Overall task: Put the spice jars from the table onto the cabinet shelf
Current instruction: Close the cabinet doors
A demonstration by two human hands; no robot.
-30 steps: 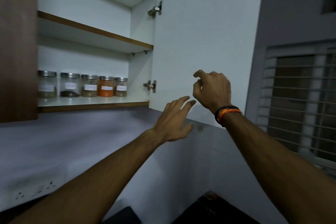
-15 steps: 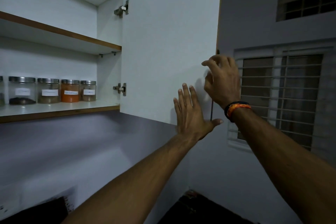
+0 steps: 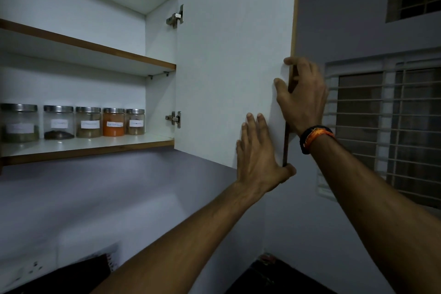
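The free edge of the open cabinet door [image 3: 229, 67] is gripped by the right hand [image 3: 303, 95], fingers curled round it; a banded wrist is noted. The left hand [image 3: 259, 155] is pressed flat on the door's inner face, fingers straight. Farther in, five spice jars [image 3: 88, 122] are lined up on the lower cabinet shelf [image 3: 95, 148].

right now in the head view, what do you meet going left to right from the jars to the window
Five spice jars on the cabinet shelf → lower hinge → left hand → right hand → wristband → barred window.
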